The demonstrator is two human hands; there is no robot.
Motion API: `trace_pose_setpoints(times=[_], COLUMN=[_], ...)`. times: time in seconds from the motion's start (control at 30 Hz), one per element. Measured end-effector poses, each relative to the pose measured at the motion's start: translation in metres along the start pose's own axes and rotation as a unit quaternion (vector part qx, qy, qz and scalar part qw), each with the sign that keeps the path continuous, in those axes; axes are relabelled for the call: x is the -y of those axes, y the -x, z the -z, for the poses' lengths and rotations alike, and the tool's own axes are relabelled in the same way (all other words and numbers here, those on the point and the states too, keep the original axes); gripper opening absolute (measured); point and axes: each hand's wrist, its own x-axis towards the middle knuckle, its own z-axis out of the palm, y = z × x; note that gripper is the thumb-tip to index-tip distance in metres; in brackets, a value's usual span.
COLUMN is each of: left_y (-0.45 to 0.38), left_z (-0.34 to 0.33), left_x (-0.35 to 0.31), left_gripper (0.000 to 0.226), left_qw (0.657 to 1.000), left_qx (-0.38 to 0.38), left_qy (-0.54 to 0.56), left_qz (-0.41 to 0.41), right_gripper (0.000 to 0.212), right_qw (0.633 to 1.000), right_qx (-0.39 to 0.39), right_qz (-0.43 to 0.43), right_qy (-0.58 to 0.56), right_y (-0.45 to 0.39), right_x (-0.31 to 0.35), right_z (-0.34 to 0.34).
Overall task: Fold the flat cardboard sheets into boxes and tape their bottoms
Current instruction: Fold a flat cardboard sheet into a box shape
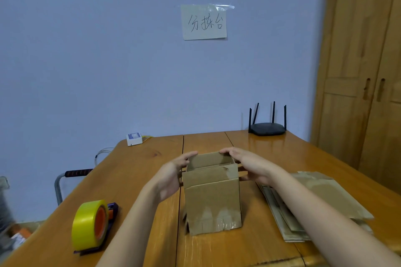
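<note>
While both hands hold, box (213, 199) upright, open

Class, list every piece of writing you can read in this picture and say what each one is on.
"分拣台": handwritten on the paper note taped to the blue wall.
Blue label on the small white device at the table's far edge: too small to read.
Cardboard box, tape roll, router: no readable text.
</note>
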Motion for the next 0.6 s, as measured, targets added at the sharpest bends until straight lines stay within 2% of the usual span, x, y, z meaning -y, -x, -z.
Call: trace_pose_setpoints(times=[0.17, 0.33, 0.5, 0.6], left_y=[0.002, 0.002, 0.001, -0.002], left_z=[-0.003, -0.012, -0.02, -0.022], left_x=[0.003, 0.005, 0.009, 0.015], left_gripper=[0.027, 0.025, 0.032, 0.04], left_qw=[1.0, 0.999, 0.996, 0.994], left_qx=[-0.007, -0.045, -0.069, -0.079], left_qy=[-0.025, -0.009, 0.031, 0.053], left_qz=[-0.01, -0.024, -0.036, -0.05], right_gripper=[0.028, 0.034, 0.034, 0.047], right_qw=[0.998, 0.996, 0.991, 0.993], right_qx=[-0.024, -0.017, -0.007, -0.021], right_qz=[-0.005, -0.034, -0.05, -0.05], right_qy=[-0.063, -0.084, -0.123, -0.107], right_y=[-0.003, -0.007, -0.008, -0.009], right_x=[-0.003, -0.006, -0.012, -0.018], right_z=[0.004, 0.005, 0.005, 0.0])
